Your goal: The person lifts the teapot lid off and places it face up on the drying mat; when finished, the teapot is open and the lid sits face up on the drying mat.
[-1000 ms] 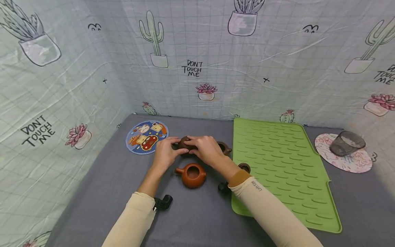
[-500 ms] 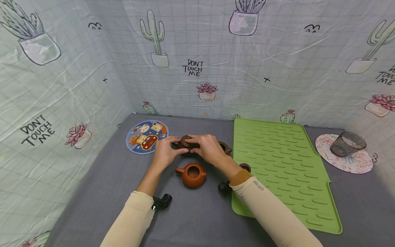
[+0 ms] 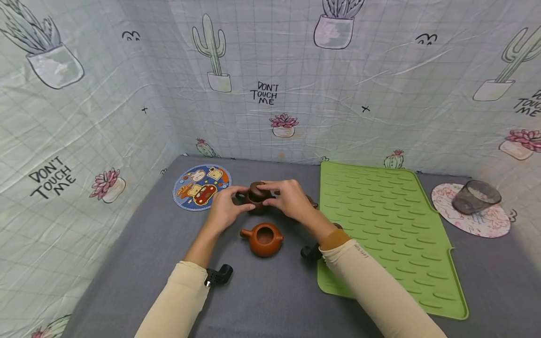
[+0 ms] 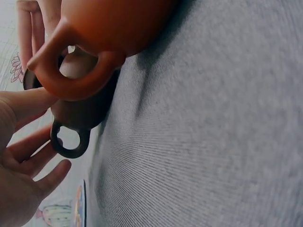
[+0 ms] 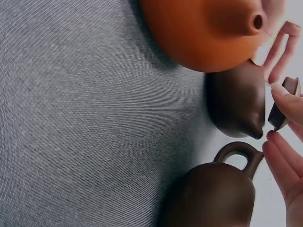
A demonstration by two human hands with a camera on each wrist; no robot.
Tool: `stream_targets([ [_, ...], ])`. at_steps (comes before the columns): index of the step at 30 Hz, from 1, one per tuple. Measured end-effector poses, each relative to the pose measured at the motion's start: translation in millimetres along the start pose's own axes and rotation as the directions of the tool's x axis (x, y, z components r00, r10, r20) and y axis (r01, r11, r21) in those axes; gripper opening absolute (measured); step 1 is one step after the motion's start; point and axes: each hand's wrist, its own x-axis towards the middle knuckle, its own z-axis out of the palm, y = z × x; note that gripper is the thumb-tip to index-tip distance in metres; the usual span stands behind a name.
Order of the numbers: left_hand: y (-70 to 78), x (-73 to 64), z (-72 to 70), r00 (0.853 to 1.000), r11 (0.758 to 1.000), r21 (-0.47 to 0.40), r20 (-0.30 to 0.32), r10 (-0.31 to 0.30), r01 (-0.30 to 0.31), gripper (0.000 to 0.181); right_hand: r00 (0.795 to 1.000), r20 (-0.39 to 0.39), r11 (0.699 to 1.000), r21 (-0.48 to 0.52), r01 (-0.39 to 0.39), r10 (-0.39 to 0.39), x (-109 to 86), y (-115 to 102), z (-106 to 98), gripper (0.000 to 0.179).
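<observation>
Step, we judge: lid work, on or off unclear | left hand (image 3: 225, 205) grips dark teapot (image 5: 234, 99), on worktop (image 3: 262, 295) beyond orange teapot (image 3: 266, 248) | right hand (image 3: 291, 199) pinches dark lid (image 3: 258, 191) just above it | next, we reckon, calls for teapot steady, lid level.

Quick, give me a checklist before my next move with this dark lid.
1. Right hand holding the dark lid: ok, pinched by thumb and fingers.
2. Lid seated on the dark teapot between the hands: not ok, it is tilted and apart from the pot.
3. That teapot standing upright: ok.
4. Left hand gripping it firmly: cannot tell; it is at the handle side.
5. Orange teapot apart from it: ok.
6. Lid fits: cannot tell.
</observation>
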Motion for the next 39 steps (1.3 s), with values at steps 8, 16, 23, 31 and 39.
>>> stream_targets([
  [8,-1.7,0.0,0.7,1.000,1.000,-0.026,0.019,0.012,-0.011,0.038,0.998,-0.061,0.991,0.130,-0.002,0.010,-3.7,-1,-14,0.043],
  [16,-3.7,2.5,2.0,0.999,0.998,-0.062,0.043,-0.001,0.004,0.034,0.994,-0.111,0.979,0.205,0.002,0.021,-14.8,-12,-39,0.043],
  [23,-4.2,5.0,-1.5,0.997,0.998,-0.060,0.072,-0.032,0.036,0.031,0.988,-0.144,0.963,0.270,-0.007,0.048,-25.5,-20,-59,0.041],
  [31,-3.3,5.1,-3.1,0.997,0.999,-0.053,0.077,-0.009,0.013,0.030,0.977,-0.197,0.945,0.326,-0.013,0.081,-39.0,-19,-81,0.041],
  [39,-2.3,6.5,-3.4,0.997,1.000,-0.021,0.074,0.008,-0.007,0.028,0.965,-0.241,0.960,0.277,-0.030,0.100,-53.6,-12,-104,0.041],
])
